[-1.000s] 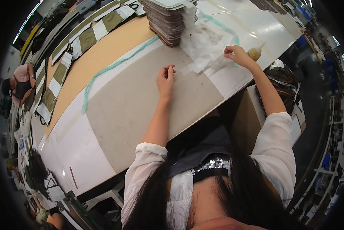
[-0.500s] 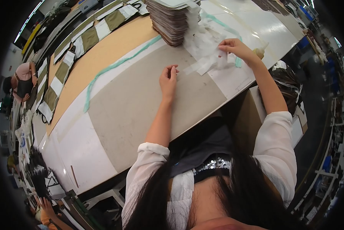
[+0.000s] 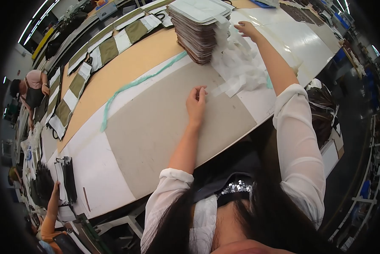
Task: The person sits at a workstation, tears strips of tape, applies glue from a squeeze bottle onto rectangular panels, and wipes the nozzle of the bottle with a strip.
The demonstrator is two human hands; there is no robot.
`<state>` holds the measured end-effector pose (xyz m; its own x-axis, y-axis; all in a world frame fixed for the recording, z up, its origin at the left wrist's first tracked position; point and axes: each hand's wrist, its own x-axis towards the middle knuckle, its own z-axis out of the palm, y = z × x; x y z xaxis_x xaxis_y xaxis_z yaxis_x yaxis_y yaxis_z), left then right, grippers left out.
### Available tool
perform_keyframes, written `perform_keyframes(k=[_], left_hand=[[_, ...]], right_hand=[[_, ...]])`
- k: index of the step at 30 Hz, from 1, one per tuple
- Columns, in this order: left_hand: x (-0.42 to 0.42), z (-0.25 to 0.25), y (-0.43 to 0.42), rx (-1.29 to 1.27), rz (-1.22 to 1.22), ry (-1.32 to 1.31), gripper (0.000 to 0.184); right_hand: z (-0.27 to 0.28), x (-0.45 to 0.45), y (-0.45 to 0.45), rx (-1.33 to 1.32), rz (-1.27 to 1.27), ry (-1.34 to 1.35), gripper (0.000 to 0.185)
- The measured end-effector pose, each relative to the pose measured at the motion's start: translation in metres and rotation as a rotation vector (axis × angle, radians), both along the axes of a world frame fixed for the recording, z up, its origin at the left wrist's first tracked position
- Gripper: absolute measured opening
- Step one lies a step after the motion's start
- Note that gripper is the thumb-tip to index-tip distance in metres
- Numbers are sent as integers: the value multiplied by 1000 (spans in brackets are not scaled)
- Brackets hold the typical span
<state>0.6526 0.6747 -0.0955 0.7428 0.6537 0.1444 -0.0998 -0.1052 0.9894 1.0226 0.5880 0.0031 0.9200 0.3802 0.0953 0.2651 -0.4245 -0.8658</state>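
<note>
My left hand [image 3: 196, 106] hovers over the grey sheet [image 3: 156, 127] on the table, its fingers curled in with nothing visible in them. At the far right side of the stack, my right hand [image 3: 247, 30] reaches out with fingers apart and holds nothing that I can see. Just left of it stands a tall stack [image 3: 198, 36] of thin layered pieces with brownish edges and a white piece on top. Loose white strips [image 3: 236, 63] hang down the stack's right side and lie heaped on the table below my right forearm.
A turquoise strip [image 3: 135, 86] curves across the table to the left. Beyond it lie olive and white fabric panels [image 3: 109, 48]. One co-worker [image 3: 33, 86] stands at the far left; another person's arm [image 3: 53, 207] holds dark and white pieces [image 3: 66, 180]. A dark bag [image 3: 321, 110] is at the right.
My right hand has moved from the white strips up and away, towards the stack's upper right. My left hand stays over the grey sheet. The view has shifted; the near co-worker's pieces now lie on the table.
</note>
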Motion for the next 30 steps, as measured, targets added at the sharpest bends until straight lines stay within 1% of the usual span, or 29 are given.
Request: perform_keyframes(k=[1,4,5,8,10,11,14,15,18,21,24,27,30], left_hand=[[0,0,-1,10,3,-5,19],[-1,3,-3,20,12,9,20],[-1,4,-5,20,12,20,20],[-1,5,-4,19,9,34,21],[-1,4,-4,26,8,26,21],[-1,3,-3,33,9,19,21],[0,1,-2,43,9,4,21],[1,0,-2,37,0,-1,20],[0,-4,2,37,-7,-6,20],[2,-6,3,47,10,-12,20],[1,-3,-1,43,30,-2,20],[-1,0,-3,21,24,18,20],[0,-3,-1,32,16,-2,20]], right_hand=[[-5,2,-2,-67,19,-35,49],[-23,6,-20,-183,173,-128,43],[-19,-5,-32,-269,227,-112,35],[-30,-22,-65,-452,308,-253,27],[-54,-17,-83,-467,321,-306,29],[-55,-22,-85,-471,327,-336,30],[-60,-38,-84,-581,178,-369,33],[-63,-42,-81,-687,116,-407,39],[-61,-48,-80,-768,41,-404,43],[-49,-48,-86,-537,-7,-347,39],[-35,-51,-98,-210,140,-104,30],[-23,-53,-93,-53,110,16,24],[-22,-43,-72,84,46,-27,24]])
